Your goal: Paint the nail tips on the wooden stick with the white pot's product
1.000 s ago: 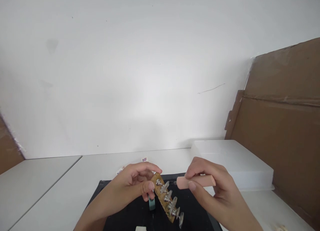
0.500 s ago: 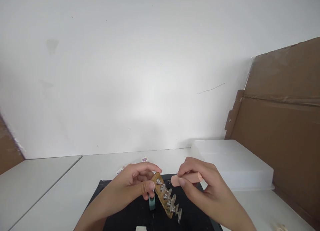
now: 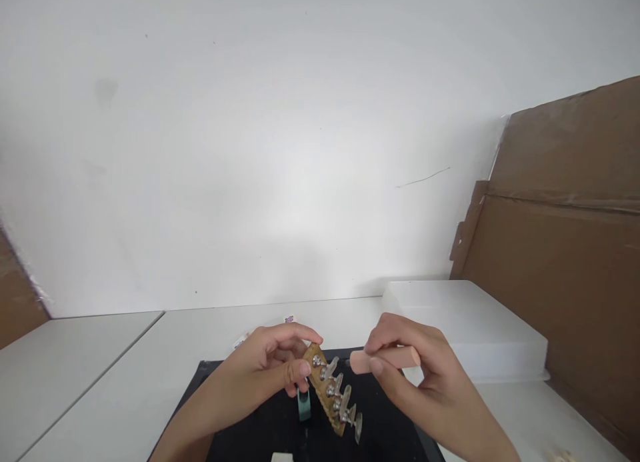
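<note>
My left hand [image 3: 277, 362] grips the upper end of a tan, cork-like strip [image 3: 316, 375] between thumb and fingers. The strip is tilted, its lower end toward me. Along it stands a row of silver metal studs, several bearing clear nail tips [image 3: 346, 397]. In my right hand [image 3: 413, 359] is a pink cylindrical handle [image 3: 361, 362], pinched by thumb and fingers and lying nearly level. Its left end points at the strip but stays apart from it. Whether a thin brush sticks out of that end is too dark to tell. A teal object [image 3: 304, 405] shows below my left fingers.
A black mat or tray [image 3: 260, 435] lies under my hands on the white table [image 3: 115, 382]. A translucent plastic box [image 3: 465, 322] stands behind my right hand, with brown cardboard [image 3: 565, 269] to its right. Small printed pieces [image 3: 289, 319] lie behind the mat. A white item [image 3: 283, 457] shows at the bottom edge.
My right hand has moved a little to the right with the pink handle, away from the strip. One clear nail tip near the top looks turned differently. My left hand stays about still.
</note>
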A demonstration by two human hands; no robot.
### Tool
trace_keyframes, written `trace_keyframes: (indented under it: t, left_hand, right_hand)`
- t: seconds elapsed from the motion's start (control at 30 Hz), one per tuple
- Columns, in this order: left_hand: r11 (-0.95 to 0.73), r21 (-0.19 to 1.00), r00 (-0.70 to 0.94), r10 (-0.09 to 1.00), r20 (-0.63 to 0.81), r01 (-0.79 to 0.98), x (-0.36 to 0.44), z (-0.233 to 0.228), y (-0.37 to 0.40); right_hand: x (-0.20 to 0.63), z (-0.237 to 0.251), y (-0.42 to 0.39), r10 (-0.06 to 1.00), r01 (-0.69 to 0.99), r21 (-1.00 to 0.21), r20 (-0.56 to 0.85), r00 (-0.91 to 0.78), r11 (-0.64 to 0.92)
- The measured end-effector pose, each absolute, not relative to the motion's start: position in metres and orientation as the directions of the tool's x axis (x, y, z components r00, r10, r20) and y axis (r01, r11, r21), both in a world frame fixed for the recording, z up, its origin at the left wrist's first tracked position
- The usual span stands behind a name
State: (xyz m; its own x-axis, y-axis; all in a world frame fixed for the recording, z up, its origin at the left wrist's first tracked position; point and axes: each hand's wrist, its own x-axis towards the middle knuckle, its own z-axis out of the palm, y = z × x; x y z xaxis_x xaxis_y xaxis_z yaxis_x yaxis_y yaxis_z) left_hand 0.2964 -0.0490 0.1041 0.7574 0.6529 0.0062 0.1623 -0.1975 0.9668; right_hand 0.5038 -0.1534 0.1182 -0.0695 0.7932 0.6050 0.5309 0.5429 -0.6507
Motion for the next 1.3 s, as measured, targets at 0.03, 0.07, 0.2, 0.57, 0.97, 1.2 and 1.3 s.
trace_keyframes:
  t: [0.03,0.07,0.2,0.57,0.97,1.2,1.3]
  left_hand:
    - [-0.198,0.967,0.758,0.653,0.006,0.162,0.297,0.104,-0.049]
    - [-0.2,0.967,0.759,0.652,0.008,0.161,0.297,0.104,-0.049]
    - [-0.201,0.967,0.761,0.649,0.013,0.154,0.298,0.105,-0.05]
    - [-0.199,0.969,0.766,0.643,0.015,0.148,0.297,0.106,-0.051]
    - [-0.178,0.976,0.77,0.638,0.017,0.126,0.295,0.106,-0.049]
    - [-0.171,0.979,0.763,0.646,0.024,0.115,0.295,0.106,-0.049]
    - [-0.164,0.98,0.76,0.65,0.02,0.115,0.297,0.108,-0.051]
  right_hand:
    - [0.503,0.118,-0.153,0.789,0.519,-0.648,0.609,-0.087,0.557]
    - [0.503,0.119,-0.153,0.785,0.51,-0.647,0.612,-0.098,0.567]
    - [0.503,0.118,-0.148,0.798,0.518,-0.653,0.593,-0.102,0.552]
    - [0.508,0.115,-0.148,0.828,0.614,-0.63,0.556,-0.072,0.476]
    - [0.503,0.119,-0.154,0.74,0.526,-0.581,0.656,-0.149,0.621]
    - [0.503,0.118,-0.151,0.756,0.533,-0.59,0.636,-0.157,0.607]
    - [0.502,0.12,-0.151,0.744,0.527,-0.587,0.653,-0.14,0.614]
